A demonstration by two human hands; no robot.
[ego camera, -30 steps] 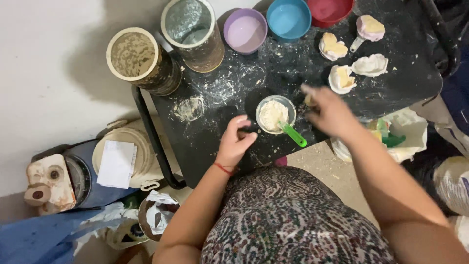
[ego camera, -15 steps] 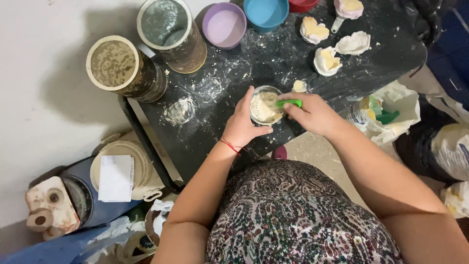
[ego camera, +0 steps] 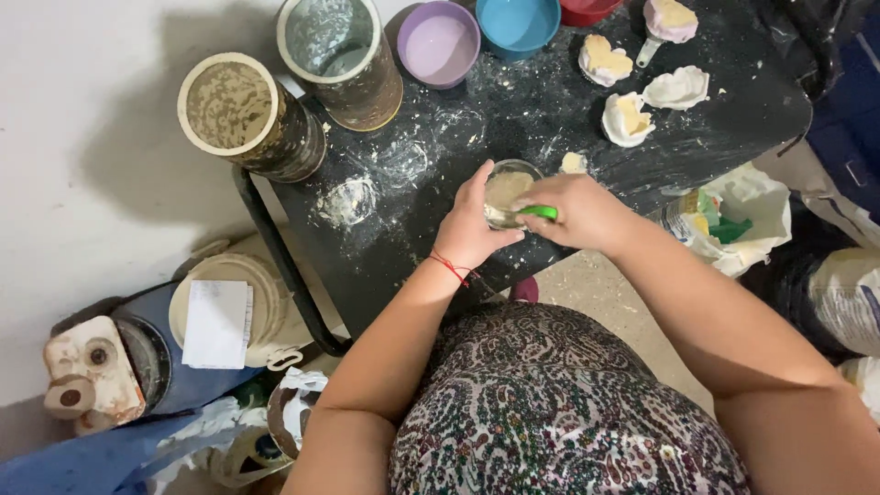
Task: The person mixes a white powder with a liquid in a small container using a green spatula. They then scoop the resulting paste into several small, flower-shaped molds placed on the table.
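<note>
Far out left of the grips sits a tall round tin with a speckled beige rim (ego camera: pixel 240 105), and just beside it a second tall tin with a cloudy grey inside (ego camera: pixel 332 41), both on the powder-dusted black desk (ego camera: pixel 431 275). Next along, a small lilac plastic bowl (ego camera: pixel 439 41) and a blue plastic bowl (ego camera: pixel 519 20), both well beyond the fingers.

Now the action: the left hand (ego camera: pixel 472 227) is curled snug around the near-left side of the small clear glass cup of pale paste (ego camera: pixel 507 188), steadying it on the desk. The cup lies between the two grips, touching both. The right hand (ego camera: pixel 579 213) comes in from the right, pinched closed on a bright green tool handle (ego camera: pixel 539 213). That handle runs roughly left to right, its tip pointing into the cup, its far end hidden in the fist. Both hands are equally close to the cup.

Beyond the right grip, up and right, lie white shell-like moulds with yellowish filling (ego camera: pixel 625 119).
</note>
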